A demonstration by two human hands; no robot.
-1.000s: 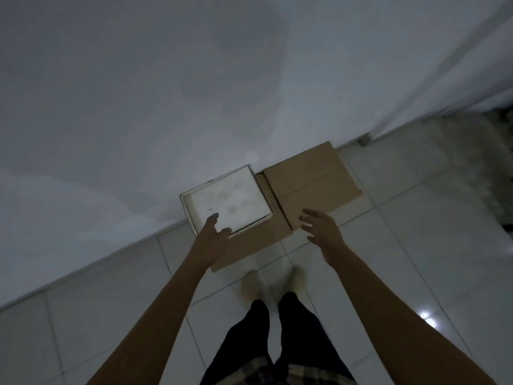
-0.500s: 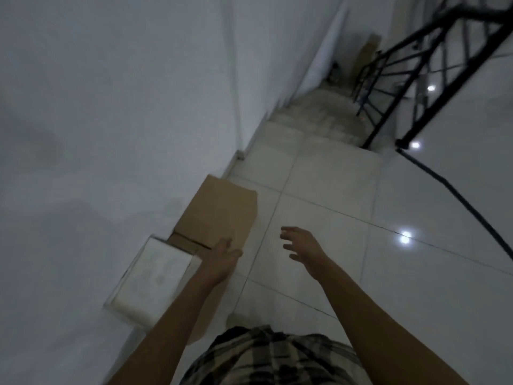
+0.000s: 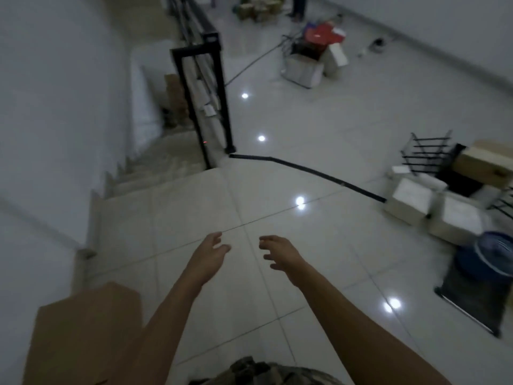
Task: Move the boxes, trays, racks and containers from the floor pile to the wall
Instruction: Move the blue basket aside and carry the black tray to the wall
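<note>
My left hand [image 3: 208,254] and my right hand [image 3: 280,254] hang empty over the white tiled floor, fingers spread. A flat brown cardboard box [image 3: 80,337] lies at the lower left beside the wall [image 3: 41,134]. At the right edge is the floor pile: two white boxes [image 3: 410,198] [image 3: 458,220], a black wire rack [image 3: 424,154], a brown cardboard box [image 3: 488,162], a blue round container [image 3: 497,251] and a dark flat tray [image 3: 472,304]. The pile is well to the right of my hands.
A stairwell [image 3: 155,168] drops away at the left behind a black metal railing [image 3: 205,87]. A black strip [image 3: 308,170] runs across the floor. More boxes and red items [image 3: 313,54] sit at the far back by another wall.
My view has swung right, away from the wall. The white box by the wall has left the frame; the floor pile has come into sight. Both hands stay empty.
</note>
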